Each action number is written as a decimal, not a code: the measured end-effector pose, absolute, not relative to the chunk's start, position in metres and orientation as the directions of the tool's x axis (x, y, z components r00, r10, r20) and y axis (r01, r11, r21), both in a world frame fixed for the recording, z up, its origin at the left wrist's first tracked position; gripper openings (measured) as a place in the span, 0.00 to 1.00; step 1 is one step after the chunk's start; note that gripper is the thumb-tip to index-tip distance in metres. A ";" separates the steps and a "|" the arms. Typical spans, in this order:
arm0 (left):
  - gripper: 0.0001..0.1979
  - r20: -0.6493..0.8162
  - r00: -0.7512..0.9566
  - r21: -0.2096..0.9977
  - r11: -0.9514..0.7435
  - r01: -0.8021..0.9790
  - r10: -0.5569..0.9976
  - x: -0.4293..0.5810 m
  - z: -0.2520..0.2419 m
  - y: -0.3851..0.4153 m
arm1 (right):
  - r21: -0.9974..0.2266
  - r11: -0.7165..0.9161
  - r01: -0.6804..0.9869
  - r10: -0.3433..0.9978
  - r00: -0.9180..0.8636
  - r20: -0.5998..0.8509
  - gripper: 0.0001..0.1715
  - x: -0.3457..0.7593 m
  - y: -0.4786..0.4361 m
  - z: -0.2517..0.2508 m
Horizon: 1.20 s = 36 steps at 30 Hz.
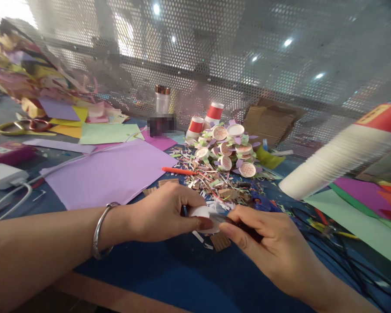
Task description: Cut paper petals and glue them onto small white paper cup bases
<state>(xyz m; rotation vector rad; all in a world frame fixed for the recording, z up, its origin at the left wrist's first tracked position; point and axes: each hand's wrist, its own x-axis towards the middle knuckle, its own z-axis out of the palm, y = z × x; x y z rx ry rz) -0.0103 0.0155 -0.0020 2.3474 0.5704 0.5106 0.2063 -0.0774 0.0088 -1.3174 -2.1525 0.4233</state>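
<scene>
My left hand (169,213), with a silver bangle at the wrist, pinches a small white paper cup piece (200,212) between thumb and fingers. Closed round dark-handled scissors (219,218), my right hand (260,243) brings their grey blades against that white piece. Most of the handles are hidden inside the right hand. Paper scraps and a bit of brown corrugated cardboard (220,242) lie just beneath the hands. Behind them is a pile of cut cup bottoms (226,149) with green and purple paper bits.
A tall stack of paper cups (339,152) leans at the right, near black cables (342,256). An orange pen (179,171) touches a purple sheet (107,171). At the left are loose scissors (22,126) and a white charger (6,175). A perforated metal panel (215,48) stands behind.
</scene>
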 end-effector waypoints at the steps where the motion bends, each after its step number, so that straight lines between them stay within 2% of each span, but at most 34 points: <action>1: 0.18 0.203 0.830 0.679 -0.685 0.264 0.520 -0.010 -0.002 0.015 | -0.540 0.466 0.701 0.885 -0.353 0.304 0.20 0.207 -0.078 0.008; 4: 0.17 0.162 0.832 0.698 -0.657 0.283 0.531 -0.011 -0.002 0.014 | -0.567 0.409 0.715 0.912 -0.305 0.274 0.21 0.209 -0.077 0.007; 7: 0.16 0.116 0.821 0.736 -0.603 0.307 0.559 -0.012 -0.002 0.014 | -0.648 0.292 0.703 0.952 -0.152 0.264 0.20 0.212 -0.072 0.008; 14: 0.09 0.156 0.793 0.865 -0.468 0.178 0.589 -0.013 0.000 0.017 | -0.846 0.119 0.520 0.989 0.013 0.147 0.23 0.217 -0.064 0.005; 20: 0.10 -0.042 0.799 0.979 -0.136 0.154 0.600 -0.009 -0.001 0.017 | -0.964 0.037 0.265 0.997 -0.080 0.016 0.20 0.211 -0.063 0.002; 29: 0.11 -0.120 0.823 0.991 0.118 0.064 0.556 -0.006 0.002 0.012 | -0.989 -0.090 0.121 0.974 -0.197 -0.112 0.16 0.206 -0.062 0.000; 32: 0.14 -0.099 0.834 0.989 0.146 0.022 0.543 -0.006 0.003 0.011 | -0.986 -0.104 0.129 0.976 -0.176 -0.126 0.15 0.207 -0.061 0.001; 36: 0.12 -0.034 0.767 0.997 0.075 -0.018 0.641 -0.004 0.001 0.010 | -0.985 -0.121 0.120 0.973 -0.182 -0.142 0.16 0.206 -0.060 -0.001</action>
